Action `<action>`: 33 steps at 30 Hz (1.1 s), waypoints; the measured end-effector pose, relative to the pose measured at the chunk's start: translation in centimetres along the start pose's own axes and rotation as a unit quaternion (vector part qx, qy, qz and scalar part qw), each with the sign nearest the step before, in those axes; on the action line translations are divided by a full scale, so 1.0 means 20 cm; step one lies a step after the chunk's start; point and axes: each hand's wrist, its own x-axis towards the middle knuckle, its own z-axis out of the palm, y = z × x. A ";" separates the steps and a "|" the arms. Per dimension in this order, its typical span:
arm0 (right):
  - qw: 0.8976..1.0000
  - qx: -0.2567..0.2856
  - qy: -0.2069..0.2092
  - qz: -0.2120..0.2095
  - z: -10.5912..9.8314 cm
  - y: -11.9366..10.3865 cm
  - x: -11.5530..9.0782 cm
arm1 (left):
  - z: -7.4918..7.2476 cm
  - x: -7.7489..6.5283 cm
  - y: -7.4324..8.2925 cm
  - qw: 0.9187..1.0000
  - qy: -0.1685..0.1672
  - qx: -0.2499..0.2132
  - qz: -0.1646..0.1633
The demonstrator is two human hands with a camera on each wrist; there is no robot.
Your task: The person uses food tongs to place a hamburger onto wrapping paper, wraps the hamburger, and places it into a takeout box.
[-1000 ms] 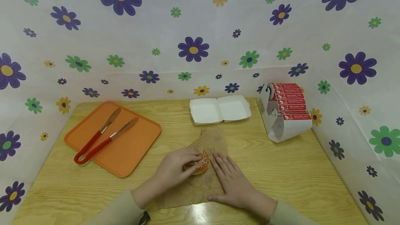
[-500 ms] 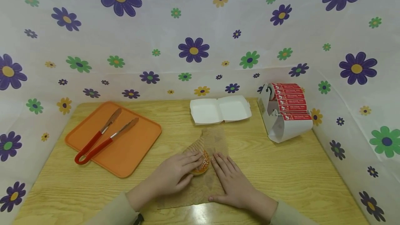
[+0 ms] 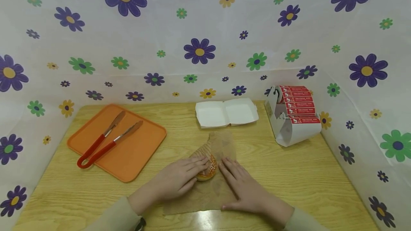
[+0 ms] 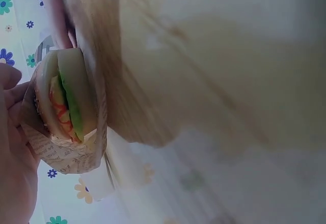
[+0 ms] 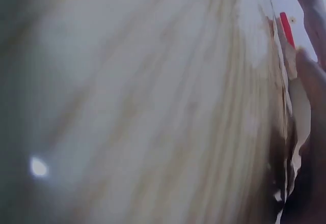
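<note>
A burger (image 3: 212,167) with a sesame-topped bun lies on a sheet of brown printed wrapping paper (image 3: 205,199). My left hand (image 3: 173,180) rests on it from the left, fingers extended over a flap of paper folded across the bun. The left wrist view shows the burger's side (image 4: 71,94), with green lettuce and an orange-striped filling between the bun halves. To the right of the burger, my right hand (image 3: 245,190) has its fingers spread, fingertips on the paper close to the bun. In the right wrist view, part of the right hand (image 5: 317,102) appears at the edge.
An open white carton (image 3: 210,114) stands behind the paper. Back right is a label dispenser (image 3: 297,117) with red labels. On the left, red-handled tongs (image 3: 96,150) lie on an orange tray (image 3: 138,156). A flowered sheet (image 3: 167,27) surrounds the wooden table (image 3: 289,181).
My left fingers have gone from curled at the paper's edge to laid flat over the folded paper on the bun. My right hand has shifted slightly right.
</note>
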 end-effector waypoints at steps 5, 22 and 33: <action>0.999 0.003 0.015 -0.028 0.00 0.05 -0.04 | 0.00 0.00 -0.01 1.000 -0.007 0.002 0.003; 0.981 0.013 0.103 -0.167 -0.07 0.15 -0.10 | 0.01 0.00 -0.03 0.999 0.014 0.016 0.037; 0.960 0.067 0.191 -0.193 -0.08 0.18 -0.11 | -0.01 0.00 -0.02 0.998 -0.019 0.047 0.035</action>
